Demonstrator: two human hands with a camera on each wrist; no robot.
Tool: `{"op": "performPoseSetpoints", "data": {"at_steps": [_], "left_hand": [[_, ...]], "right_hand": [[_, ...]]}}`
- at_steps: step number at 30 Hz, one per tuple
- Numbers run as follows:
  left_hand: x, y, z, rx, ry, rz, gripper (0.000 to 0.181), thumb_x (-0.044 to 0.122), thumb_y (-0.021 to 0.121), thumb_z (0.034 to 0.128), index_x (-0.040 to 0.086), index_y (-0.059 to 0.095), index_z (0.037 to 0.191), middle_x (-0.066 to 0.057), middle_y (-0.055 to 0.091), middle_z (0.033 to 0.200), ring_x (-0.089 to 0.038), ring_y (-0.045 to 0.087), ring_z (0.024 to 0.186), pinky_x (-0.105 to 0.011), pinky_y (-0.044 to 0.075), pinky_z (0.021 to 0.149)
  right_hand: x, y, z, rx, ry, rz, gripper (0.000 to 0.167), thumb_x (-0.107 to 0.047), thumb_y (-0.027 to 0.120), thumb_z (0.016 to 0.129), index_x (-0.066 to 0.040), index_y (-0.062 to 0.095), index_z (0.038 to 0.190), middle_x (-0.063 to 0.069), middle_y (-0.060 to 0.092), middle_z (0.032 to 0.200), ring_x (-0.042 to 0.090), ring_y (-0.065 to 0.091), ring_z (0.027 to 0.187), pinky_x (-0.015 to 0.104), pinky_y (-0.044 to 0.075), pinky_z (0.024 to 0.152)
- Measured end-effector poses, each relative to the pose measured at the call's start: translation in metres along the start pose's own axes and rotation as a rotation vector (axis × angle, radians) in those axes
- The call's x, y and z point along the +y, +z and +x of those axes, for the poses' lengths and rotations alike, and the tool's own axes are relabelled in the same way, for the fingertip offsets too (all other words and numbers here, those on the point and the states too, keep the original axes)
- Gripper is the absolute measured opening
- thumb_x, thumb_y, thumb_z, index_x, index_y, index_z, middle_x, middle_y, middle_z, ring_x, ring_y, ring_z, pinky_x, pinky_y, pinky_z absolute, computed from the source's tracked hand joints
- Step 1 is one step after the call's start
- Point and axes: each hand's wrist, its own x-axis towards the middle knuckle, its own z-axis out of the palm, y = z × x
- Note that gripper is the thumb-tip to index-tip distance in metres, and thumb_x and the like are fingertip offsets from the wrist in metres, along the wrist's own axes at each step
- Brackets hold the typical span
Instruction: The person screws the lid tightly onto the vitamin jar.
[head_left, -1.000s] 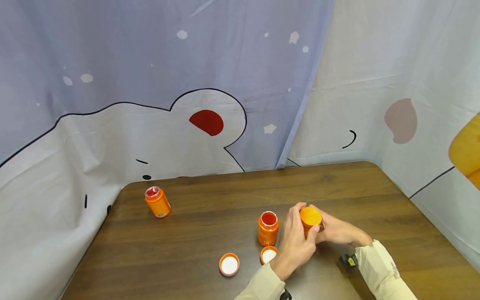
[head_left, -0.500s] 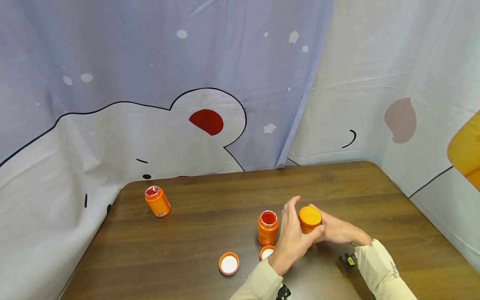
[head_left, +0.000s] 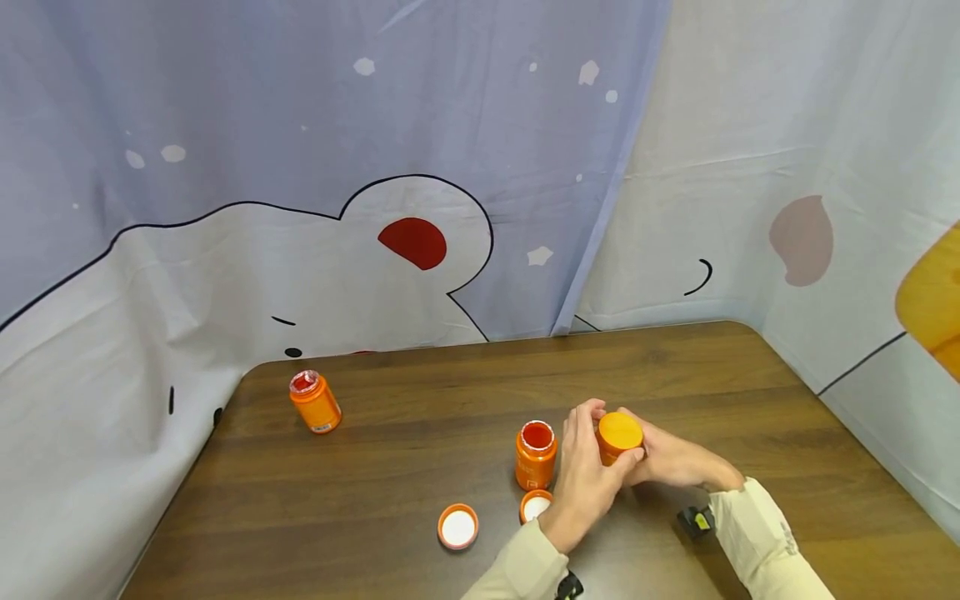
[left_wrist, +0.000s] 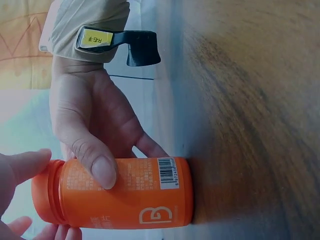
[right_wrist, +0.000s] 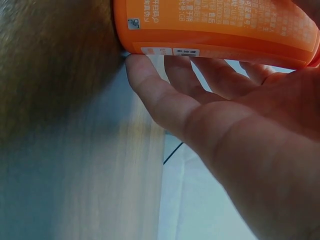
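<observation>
On the wooden table my right hand [head_left: 675, 457] grips an orange plastic bottle [left_wrist: 130, 205] with white print and a barcode. Its thumb lies along the bottle's side in the left wrist view. The orange lid [head_left: 620, 431] is on top of this upright bottle. My left hand [head_left: 585, 479] holds that lid between thumb and fingers. Just left of it stands a second orange bottle [head_left: 536, 462], uncapped, its rim edged with torn white seal. An upturned lid [head_left: 536, 507] with a white liner lies in front, partly hidden by the left hand and wrist.
Another upturned lid [head_left: 457, 527] lies farther left on the table [head_left: 360, 492]. Toward the back left corner stands a third orange bottle [head_left: 317, 407], open, with ragged seal at its mouth. A printed curtain [head_left: 300, 275] hangs behind the table's far edge.
My left fingers opened away from the lid half a second ago, and now they are back around it. My right hand has kept its grip on the bottle, which has stayed put.
</observation>
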Motion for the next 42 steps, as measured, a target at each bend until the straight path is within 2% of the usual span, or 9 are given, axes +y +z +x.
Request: {"op": "performPoseSetpoints", "data": {"at_steps": [4,11,15,21,25,28,31,37,42], "left_hand": [[0.001,-0.003,-0.001,-0.051,-0.003,0.016,0.063,0.020,0.076,0.0730,0.013,0.041,0.125,-0.001,0.054,0.112,-0.014,0.052,0.102,-0.025,0.042,0.088],[0.000,-0.008,0.001,-0.141,0.106,0.131,0.061,0.015,0.070,0.0779,0.013,0.038,0.130,-0.001,0.055,0.120,-0.014,0.053,0.103,-0.026,0.040,0.084],[0.000,-0.010,0.003,-0.193,0.130,0.174,0.060,0.014,0.068,0.0797,0.012,0.037,0.132,-0.001,0.054,0.120,-0.013,0.052,0.105,-0.025,0.039,0.085],[-0.002,-0.006,0.003,-0.219,0.133,0.187,0.073,0.020,0.074,0.0741,0.014,0.033,0.135,0.001,0.044,0.130,-0.013,0.042,0.117,-0.029,0.036,0.093],[-0.001,0.000,-0.001,-0.155,0.078,0.133,0.083,0.027,0.080,0.0679,0.015,0.032,0.134,0.001,0.038,0.131,-0.015,0.037,0.116,-0.029,0.035,0.096],[-0.001,0.003,-0.003,-0.055,0.037,0.104,0.078,0.028,0.081,0.0670,0.015,0.037,0.130,0.000,0.040,0.125,-0.016,0.037,0.109,-0.027,0.036,0.093],[-0.001,0.005,-0.004,0.010,0.015,0.098,0.072,0.030,0.080,0.0680,0.014,0.039,0.125,-0.001,0.043,0.118,-0.015,0.038,0.104,-0.026,0.037,0.088],[-0.001,0.007,-0.006,0.051,0.018,0.099,0.067,0.030,0.079,0.0693,0.013,0.040,0.121,-0.001,0.047,0.107,-0.013,0.042,0.097,-0.024,0.039,0.084],[-0.001,0.006,-0.005,0.052,0.042,0.092,0.065,0.027,0.079,0.0699,0.011,0.041,0.120,-0.001,0.049,0.107,-0.014,0.044,0.096,-0.024,0.040,0.084]], "right_hand": [[0.001,0.000,0.000,-0.011,-0.008,0.039,0.057,-0.008,0.072,0.075,-0.012,0.038,0.120,0.008,0.053,0.109,0.018,0.054,0.095,0.026,0.044,0.085],[0.001,0.000,0.000,-0.024,-0.024,0.104,0.059,-0.004,0.070,0.075,-0.011,0.036,0.123,0.012,0.053,0.107,0.019,0.054,0.094,0.027,0.046,0.082],[0.001,0.000,0.000,-0.031,-0.018,0.105,0.063,-0.005,0.070,0.075,-0.011,0.034,0.126,0.012,0.052,0.109,0.020,0.053,0.096,0.027,0.045,0.084],[0.003,-0.002,-0.001,-0.036,-0.047,0.085,0.066,-0.006,0.067,0.080,-0.008,0.028,0.133,0.014,0.048,0.124,0.013,0.051,0.109,0.021,0.040,0.092],[0.004,-0.003,-0.001,-0.025,-0.077,0.041,0.059,-0.008,0.065,0.083,-0.006,0.031,0.131,0.012,0.048,0.124,0.010,0.051,0.109,0.020,0.039,0.093],[0.004,-0.002,-0.001,-0.026,-0.078,0.040,0.057,-0.009,0.067,0.082,-0.006,0.033,0.127,0.008,0.051,0.117,0.011,0.053,0.104,0.022,0.042,0.090],[0.004,-0.001,0.000,-0.027,-0.078,0.038,0.057,-0.009,0.069,0.080,-0.006,0.034,0.125,0.007,0.051,0.116,0.011,0.053,0.102,0.022,0.043,0.089],[0.003,0.000,0.000,-0.019,-0.041,0.030,0.060,-0.011,0.071,0.078,-0.009,0.035,0.126,0.008,0.050,0.119,0.013,0.053,0.104,0.022,0.042,0.090],[0.003,-0.001,0.000,-0.025,-0.007,0.041,0.058,-0.009,0.071,0.076,-0.012,0.037,0.123,0.008,0.051,0.116,0.016,0.053,0.100,0.024,0.043,0.088]]}}
